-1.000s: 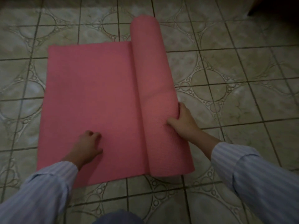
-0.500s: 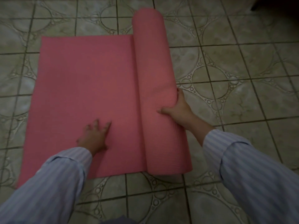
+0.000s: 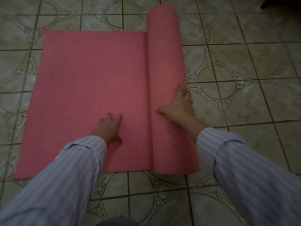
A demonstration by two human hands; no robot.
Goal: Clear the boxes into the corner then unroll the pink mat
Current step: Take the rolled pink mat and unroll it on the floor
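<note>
Floor (image 3: 244,66): pale glazed tiles with ringed circle motifs and dark grout lines, dimly lit. A dark shape sits at the far right corner of the view; what it is cannot be told.

The pink mat (image 3: 91,95) lies partly unrolled on the tiles. Its flat portion spreads to the left, with the far edge straight and the near edge running beneath the person's striped sleeve (image 3: 65,173). The rolled portion (image 3: 166,62) stands along the right side of the flat sheet, touching the floor.

Left hand (image 3: 108,128): palm down, fingers spread, pressed on the flat sheet near the roll, gripping nothing. Right hand (image 3: 180,106): cupped over the right side of the roll, thumb on top.

Bare tiles extend right of the roll and beyond the far edge.
</note>
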